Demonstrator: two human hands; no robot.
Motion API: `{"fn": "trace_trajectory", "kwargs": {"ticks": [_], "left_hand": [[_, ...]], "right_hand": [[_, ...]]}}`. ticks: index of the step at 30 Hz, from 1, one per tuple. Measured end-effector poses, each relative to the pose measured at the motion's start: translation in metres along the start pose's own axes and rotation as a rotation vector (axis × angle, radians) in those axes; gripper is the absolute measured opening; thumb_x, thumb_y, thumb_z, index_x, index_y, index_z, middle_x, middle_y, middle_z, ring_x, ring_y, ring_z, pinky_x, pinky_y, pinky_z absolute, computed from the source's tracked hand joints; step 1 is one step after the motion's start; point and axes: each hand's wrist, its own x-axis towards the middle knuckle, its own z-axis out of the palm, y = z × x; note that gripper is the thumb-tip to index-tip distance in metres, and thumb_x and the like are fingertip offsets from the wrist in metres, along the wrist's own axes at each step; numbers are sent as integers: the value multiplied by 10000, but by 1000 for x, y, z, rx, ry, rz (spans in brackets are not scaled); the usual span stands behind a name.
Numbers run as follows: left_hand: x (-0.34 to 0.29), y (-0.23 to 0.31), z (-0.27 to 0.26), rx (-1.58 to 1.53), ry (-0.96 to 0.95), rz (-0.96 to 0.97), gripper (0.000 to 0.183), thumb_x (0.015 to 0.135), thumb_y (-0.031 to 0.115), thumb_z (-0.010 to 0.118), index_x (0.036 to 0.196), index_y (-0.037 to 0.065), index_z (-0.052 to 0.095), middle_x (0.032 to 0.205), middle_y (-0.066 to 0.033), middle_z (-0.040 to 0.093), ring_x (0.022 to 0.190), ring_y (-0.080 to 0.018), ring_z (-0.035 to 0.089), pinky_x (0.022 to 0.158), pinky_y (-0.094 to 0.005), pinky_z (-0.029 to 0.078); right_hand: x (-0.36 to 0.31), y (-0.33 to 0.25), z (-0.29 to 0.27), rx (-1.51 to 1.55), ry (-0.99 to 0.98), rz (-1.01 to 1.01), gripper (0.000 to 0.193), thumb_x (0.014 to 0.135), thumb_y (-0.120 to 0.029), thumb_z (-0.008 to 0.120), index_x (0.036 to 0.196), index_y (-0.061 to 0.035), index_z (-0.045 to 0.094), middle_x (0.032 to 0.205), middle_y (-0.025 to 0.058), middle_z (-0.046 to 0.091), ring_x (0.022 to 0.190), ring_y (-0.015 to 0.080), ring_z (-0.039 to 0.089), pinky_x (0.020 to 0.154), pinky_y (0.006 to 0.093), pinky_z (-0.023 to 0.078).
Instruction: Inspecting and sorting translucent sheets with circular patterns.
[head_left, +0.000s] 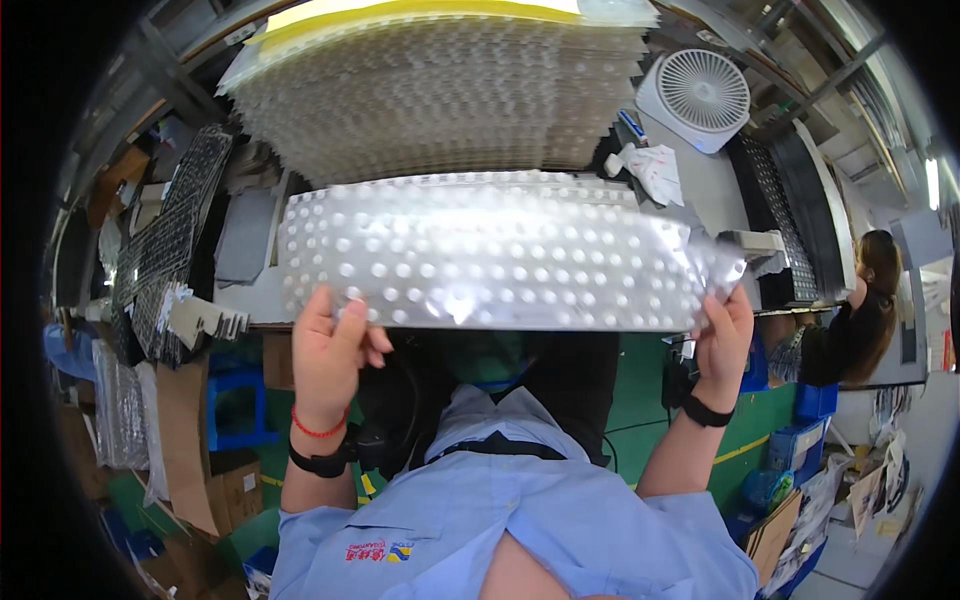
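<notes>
A long, shiny, translucent plastic sheet (480,255) with rows of round dots stretches across the bench's front in front of me. My left hand (335,350) grips its near left edge, the thumb on top and some fingers curled below. At the opposite end, my right hand (724,330) pinches the near right corner, where the film is bent and creased. Directly behind the sheet rises a tall stack of similar translucent dotted sheets (430,95), topped by a yellow layer (420,12). What lies under the held sheet is mostly hidden.
A white fan (703,92) sits at the back right, near a crumpled white bag (652,172) and a blue marker (632,125). Black perforated trays (775,215) stand at the right; black grid-like panels (172,225) lean at the left. Another person (868,310) is at far right.
</notes>
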Motion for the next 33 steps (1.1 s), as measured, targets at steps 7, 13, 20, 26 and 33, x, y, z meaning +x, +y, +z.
{"fn": "trace_trajectory", "kwargs": {"ticks": [7, 13, 20, 26, 33], "left_hand": [[24, 23, 85, -57, -395, -76, 212, 971, 164, 526, 1092, -8, 552, 706, -41, 610, 562, -75, 558, 510, -191, 444], [63, 43, 165, -329, -618, 136, 429, 974, 168, 504, 1354, 10, 382, 1064, -134, 631, 849, -139, 625, 709, -254, 501], [40, 39, 135, -134, -692, 237, 431, 944, 61, 501, 1358, 21, 387, 1178, -134, 598, 1009, -158, 593, 852, -280, 479], [21, 32, 50, -18, -339, 332, 314, 930, 17, 487, 1243, 3, 504, 1127, -112, 624, 996, -153, 589, 841, -268, 474], [35, -3, -75, 705, 417, 357, 350, 973, 178, 498, 1250, -35, 518, 1197, -108, 567, 1070, -171, 527, 924, -286, 407]], "right_hand": [[-70, 7, -97, 15, 249, -1, 481, 812, -7, 572, 1275, -3, 443, 1061, 85, 611, 676, 84, 576, 429, 176, 398], [-71, 8, -114, 266, 441, -151, 494, 822, 54, 481, 1308, -3, 412, 1173, 119, 559, 799, 140, 608, 512, 174, 446], [-41, 49, -66, 168, 588, -166, 503, 836, 79, 466, 1317, -49, 394, 1230, 128, 524, 977, 226, 608, 708, 282, 550], [-34, 56, -13, 162, 576, -81, 499, 886, 33, 468, 1359, -64, 340, 1314, 119, 462, 1078, 222, 557, 766, 335, 561], [-46, 64, -17, 174, 680, -43, 569, 919, -55, 538, 1420, -26, 269, 1317, 132, 450, 1108, 270, 522, 910, 393, 456]]}}
